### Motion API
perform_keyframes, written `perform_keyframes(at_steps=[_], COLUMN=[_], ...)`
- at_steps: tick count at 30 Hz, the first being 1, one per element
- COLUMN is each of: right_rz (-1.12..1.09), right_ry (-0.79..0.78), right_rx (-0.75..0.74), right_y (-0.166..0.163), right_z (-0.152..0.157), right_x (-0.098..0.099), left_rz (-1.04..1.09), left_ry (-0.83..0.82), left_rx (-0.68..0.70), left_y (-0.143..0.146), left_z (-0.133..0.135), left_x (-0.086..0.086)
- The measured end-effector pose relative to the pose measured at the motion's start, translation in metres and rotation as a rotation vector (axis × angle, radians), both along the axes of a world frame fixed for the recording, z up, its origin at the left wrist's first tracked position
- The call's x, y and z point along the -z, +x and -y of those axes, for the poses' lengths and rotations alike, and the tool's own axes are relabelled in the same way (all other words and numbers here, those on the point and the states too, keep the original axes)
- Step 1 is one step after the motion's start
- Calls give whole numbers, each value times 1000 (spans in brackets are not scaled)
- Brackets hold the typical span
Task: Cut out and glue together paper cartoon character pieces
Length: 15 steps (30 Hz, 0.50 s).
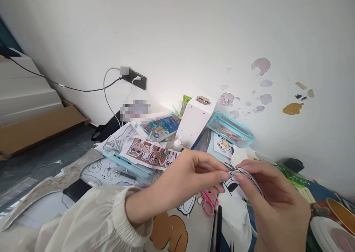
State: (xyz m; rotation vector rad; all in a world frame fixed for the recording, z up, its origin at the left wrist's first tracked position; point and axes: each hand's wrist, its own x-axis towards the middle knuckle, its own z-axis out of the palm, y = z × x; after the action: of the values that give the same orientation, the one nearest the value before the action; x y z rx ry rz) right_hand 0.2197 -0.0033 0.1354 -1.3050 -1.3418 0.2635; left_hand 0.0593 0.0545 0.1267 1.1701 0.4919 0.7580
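Well to the left of the fingers lies a long light-blue tool (129, 164), with a dark pen (126, 175) just on its near side. Farther from the fingers, up on the wall, cables plug into a black socket (141, 81). A strip of cartoon stickers (151, 154) reaches toward the left forearm. Below the left hand's fingers, nearer the wearer, is a brown cartoon drawing (177, 231). The left hand (191, 172), in a cream sleeve (94, 215), pinches the left edge of a white paper cutout (232, 186) with black outlines. Beyond this hand stands a white box (195, 115). Just below the left fingertips lie pink-handled scissors (210, 203), and lower still a slim black tool (219, 226). The cutout is between the two hands; past it sits a turquoise pencil case (231, 128), and below it lies white tissue (234, 213). The right hand (280, 196) grips the cutout's right side between thumb and fingers. Above the right fingers, an orange-brown sticker (293, 108) is on the wall.
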Motion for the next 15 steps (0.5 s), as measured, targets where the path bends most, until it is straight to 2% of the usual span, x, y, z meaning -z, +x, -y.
perform_keyframes(at_steps=[4, 8, 11, 15], right_rz=[-107, -170, -198, -158], right_ry=[-67, -14, 21, 29], right_rx=[71, 69, 125, 100], right_y=[-7, -11, -7, 0], right_z=[-3, -5, -4, -1], right_x=[-1, 1, 5, 12], left_rz=[35, 82, 154, 198], left_ry=[4, -20, -101, -259], left_rx=[-29, -34, 19, 76], left_y=[0, 0, 1, 4], left_z=[1, 1, 0, -4], left_x=[0, -2, -3, 0])
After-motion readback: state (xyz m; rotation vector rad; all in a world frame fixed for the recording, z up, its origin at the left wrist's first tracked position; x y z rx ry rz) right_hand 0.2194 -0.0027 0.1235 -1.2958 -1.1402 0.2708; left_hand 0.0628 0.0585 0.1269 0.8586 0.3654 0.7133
